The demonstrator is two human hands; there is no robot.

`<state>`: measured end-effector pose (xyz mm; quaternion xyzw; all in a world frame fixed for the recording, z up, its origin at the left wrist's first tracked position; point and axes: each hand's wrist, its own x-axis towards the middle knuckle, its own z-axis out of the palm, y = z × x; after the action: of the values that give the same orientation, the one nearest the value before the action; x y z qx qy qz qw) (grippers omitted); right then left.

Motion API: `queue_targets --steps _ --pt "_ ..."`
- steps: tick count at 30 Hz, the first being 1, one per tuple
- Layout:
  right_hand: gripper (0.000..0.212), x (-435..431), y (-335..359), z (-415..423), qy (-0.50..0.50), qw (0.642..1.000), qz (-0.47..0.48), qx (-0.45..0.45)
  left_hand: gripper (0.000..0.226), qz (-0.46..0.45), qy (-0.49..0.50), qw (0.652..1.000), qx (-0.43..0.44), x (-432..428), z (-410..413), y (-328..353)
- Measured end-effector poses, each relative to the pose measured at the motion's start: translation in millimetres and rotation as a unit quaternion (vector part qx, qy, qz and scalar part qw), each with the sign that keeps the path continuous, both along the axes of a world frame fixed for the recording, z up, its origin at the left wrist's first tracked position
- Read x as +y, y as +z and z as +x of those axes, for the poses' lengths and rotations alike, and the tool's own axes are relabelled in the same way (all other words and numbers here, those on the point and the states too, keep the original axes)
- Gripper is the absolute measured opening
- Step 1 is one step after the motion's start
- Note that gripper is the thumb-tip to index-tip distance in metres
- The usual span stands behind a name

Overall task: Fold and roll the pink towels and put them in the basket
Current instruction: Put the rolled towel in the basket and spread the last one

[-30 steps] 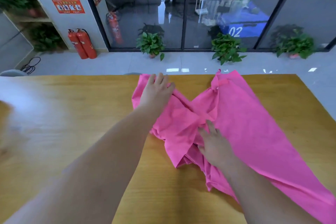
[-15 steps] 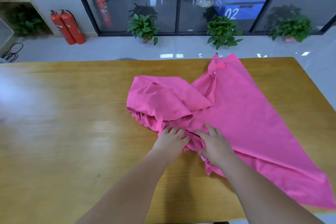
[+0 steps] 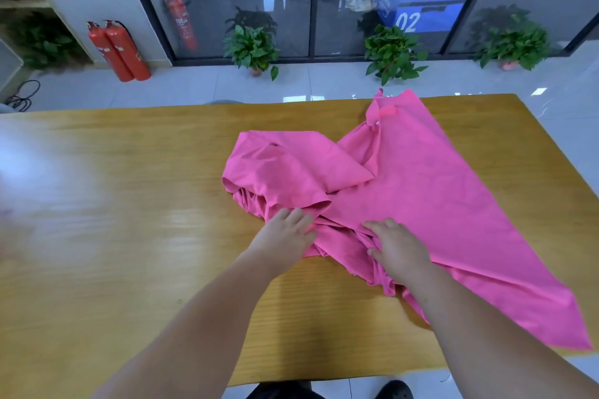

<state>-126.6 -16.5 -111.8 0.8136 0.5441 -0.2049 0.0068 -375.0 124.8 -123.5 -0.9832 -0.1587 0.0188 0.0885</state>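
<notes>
While pink towel (image 3: 421, 204) lies crumpled on table (image 3: 129, 204), L hand (image 3: 285, 236) presses flat, R hand (image 3: 400, 248) grips bunched folds.

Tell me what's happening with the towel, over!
Left hand resting on pink towel, right hand bunching it. Towel crumpled, not folded yet. No basket in view.

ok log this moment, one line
left hand presses pink towel | right hand grips bunched folds | towel crumpled on table, not folded

L hand (image 3: 285, 236) left towel's (image 3: 421, 204) far-left corner for its bunched near edge, beside R hand (image 3: 400, 248); that corner flopped nearer. Hands since spread apart.
</notes>
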Motion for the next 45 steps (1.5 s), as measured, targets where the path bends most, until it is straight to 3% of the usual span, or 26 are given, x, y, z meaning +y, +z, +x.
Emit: queue_targets --steps 3,6,14,18,21,26,30,34,38,41,45 --pt "0.069 -3 1 -3 0.005 1.0 0.007 0.009 0.046 -0.08 -0.029 0.995 0.059 -32 27 -3" --pt "0.076 -12 2 -1 0.015 1.0 0.002 0.022 0.063 -0.139 0.047 0.982 0.121 -57 49 -5" --pt "0.068 -58 -9 11 -0.027 0.998 -0.027 0.051 0.031 -0.065 0.076 0.989 0.111 -67 47 -4" --pt "0.069 -77 -14 17 -0.001 0.997 -0.058 0.044 0.031 -0.058 0.077 0.989 0.113 -61 15 -4" --pt "0.071 -85 -16 22 0.02 0.995 -0.083 0.042 0.013 -0.02 0.115 0.988 0.105 -56 -21 -5" --pt "0.072 -91 -19 18 0.023 0.996 -0.059 0.055 0.027 -0.014 0.233 0.967 0.105 -74 -51 3" --pt "0.072 -119 -23 8 0.034 0.999 -0.023 0.02 0.032 -0.087 0.163 0.982 0.025 -117 -29 8" --pt "0.078 -150 -32 5 0.063 0.997 -0.041 -0.016 0.049 -0.198 0.147 0.965 0.088 -176 8 0" --pt "0.078 -172 -36 17 0.074 0.996 -0.036 -0.019 0.047 -0.148 0.234 0.957 0.083 -198 9 -10" --pt "0.077 -184 -34 27 0.09 0.996 -0.02 -0.002 0.046 -0.094 0.238 0.962 0.093 -194 0 -5" --pt "0.075 -201 -32 26 0.084 0.996 0.001 -0.01 0.035 -0.096 0.267 0.951 0.123 -196 -3 5"
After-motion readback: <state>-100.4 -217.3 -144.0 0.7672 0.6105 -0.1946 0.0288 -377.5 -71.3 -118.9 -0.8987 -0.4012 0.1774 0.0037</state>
